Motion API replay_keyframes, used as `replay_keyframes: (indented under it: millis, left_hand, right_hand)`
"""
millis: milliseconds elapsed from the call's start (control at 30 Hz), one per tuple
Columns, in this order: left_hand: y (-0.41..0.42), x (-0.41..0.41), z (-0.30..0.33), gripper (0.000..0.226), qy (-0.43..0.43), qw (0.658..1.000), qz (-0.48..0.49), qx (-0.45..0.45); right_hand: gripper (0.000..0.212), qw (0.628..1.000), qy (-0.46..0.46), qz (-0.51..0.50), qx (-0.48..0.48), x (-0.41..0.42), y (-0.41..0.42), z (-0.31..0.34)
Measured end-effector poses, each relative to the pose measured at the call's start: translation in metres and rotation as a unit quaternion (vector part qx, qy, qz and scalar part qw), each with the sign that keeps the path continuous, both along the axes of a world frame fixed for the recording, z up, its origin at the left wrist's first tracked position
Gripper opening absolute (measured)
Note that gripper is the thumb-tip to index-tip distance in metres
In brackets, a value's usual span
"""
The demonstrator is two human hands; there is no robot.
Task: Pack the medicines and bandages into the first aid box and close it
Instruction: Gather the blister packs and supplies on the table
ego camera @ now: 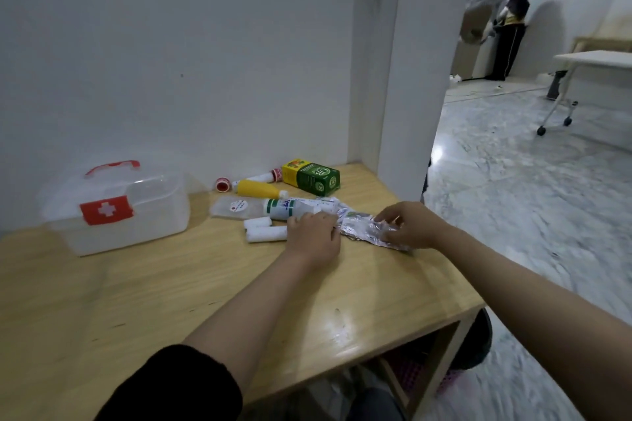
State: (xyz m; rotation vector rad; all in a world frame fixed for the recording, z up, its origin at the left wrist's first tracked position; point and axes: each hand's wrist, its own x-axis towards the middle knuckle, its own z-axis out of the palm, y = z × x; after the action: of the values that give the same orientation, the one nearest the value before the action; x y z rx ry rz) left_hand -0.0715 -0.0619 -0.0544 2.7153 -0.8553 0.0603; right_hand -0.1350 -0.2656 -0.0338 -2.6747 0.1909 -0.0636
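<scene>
The clear first aid box (pixel 116 212) with a red handle and red cross label stands shut at the table's left. Two white bandage rolls (pixel 265 231) lie mid-table. My left hand (pixel 314 237) rests palm down beside them, touching the larger roll and a white bottle with a green band (pixel 284 208). My right hand (pixel 408 224) pinches a silver foil blister strip (pixel 362 227) lying flat. Behind lie a yellow bottle (pixel 258 189), a green and yellow carton (pixel 311 176), a small white tube (pixel 260 178), a red cap (pixel 223 184) and a clear pouch (pixel 236 207).
The wooden table (pixel 171 301) stands against a white wall (pixel 171 61), its right edge open to a marble floor (pixel 530 198). A wheeled white table (pixel 595 60) and a person (pixel 509 34) are far off at the back right. A shelf under the table holds dark items.
</scene>
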Motion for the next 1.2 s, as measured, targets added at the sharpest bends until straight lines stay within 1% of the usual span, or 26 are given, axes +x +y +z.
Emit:
replay_keyframes:
  millis: [133,233,333,400,533,600,733,800,933,1100,1133,1200]
  left_hand:
    - [0.002,-0.001,-0.004,0.038,-0.005,1.0,0.006,0.001]
    - [0.0,-0.004,-0.005,0.036,0.012,0.997,0.038,-0.064]
    - [-0.002,-0.008,-0.004,0.037,0.006,0.995,0.057,-0.078]
    - [-0.004,-0.011,-0.003,0.036,0.006,0.995,0.062,-0.082]
    - [-0.009,-0.015,0.002,0.025,0.037,0.99,0.07,-0.12]
    - [-0.012,-0.018,0.007,0.024,0.046,0.991,0.084,-0.091]
    - [-0.024,-0.021,0.012,0.029,0.054,0.993,0.103,0.028]
    - [-0.031,-0.022,0.014,0.029,0.075,0.989,0.123,0.045]
    - [-0.034,-0.025,0.023,0.028,0.135,0.972,0.192,-0.001]
    - [-0.027,-0.027,0.029,0.047,0.193,0.951,0.219,-0.102]
    - [-0.024,-0.029,0.03,0.045,0.2,0.947,0.218,-0.129]
    - [-0.019,-0.03,0.033,0.034,0.205,0.939,0.212,-0.176]
  right_hand:
    - [0.037,1.0,0.012,-0.02,0.0,-0.002,-0.002,0.002]
    - [0.037,0.998,0.026,-0.046,0.041,-0.007,-0.008,0.003]
    - [0.031,0.996,0.012,-0.062,0.059,-0.013,-0.017,0.002]
    - [0.026,0.992,0.003,-0.076,0.099,-0.018,-0.022,0.002]
    - [0.02,0.984,-0.027,-0.105,0.14,-0.027,-0.026,0.005]
    - [0.02,0.982,-0.032,-0.111,0.152,-0.03,-0.027,0.006]
    - [0.023,0.979,-0.036,-0.12,0.161,-0.032,-0.027,0.007]
    - [0.024,0.975,-0.046,-0.123,0.18,-0.032,-0.024,0.007]
    - [0.022,0.971,-0.058,-0.118,0.2,-0.031,-0.016,0.008]
    - [0.025,0.961,-0.076,-0.137,0.228,-0.023,-0.008,0.005]
    - [0.025,0.958,-0.081,-0.14,0.238,-0.022,-0.006,0.005]
    - [0.025,0.953,-0.092,-0.141,0.251,-0.018,-0.002,0.006]
